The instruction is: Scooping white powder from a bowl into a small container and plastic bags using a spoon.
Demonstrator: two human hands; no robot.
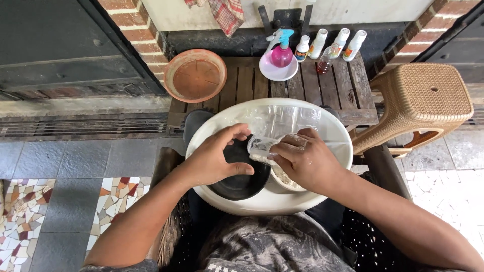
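Two hands closed on one clear plastic bag over a white basin.

Between the grips, the plastic bag (263, 147) is pinched by the right hand (302, 163) and the left hand (214, 160); its length runs away toward the wooden surface (348, 90), above a black dish (242, 184) in the white basin (333, 131).

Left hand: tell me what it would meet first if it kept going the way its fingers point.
The left hand points right, across the black pot in the white basin. First in line looks to be the clear plastic bag held by the right hand, though depth is hard to judge from above.
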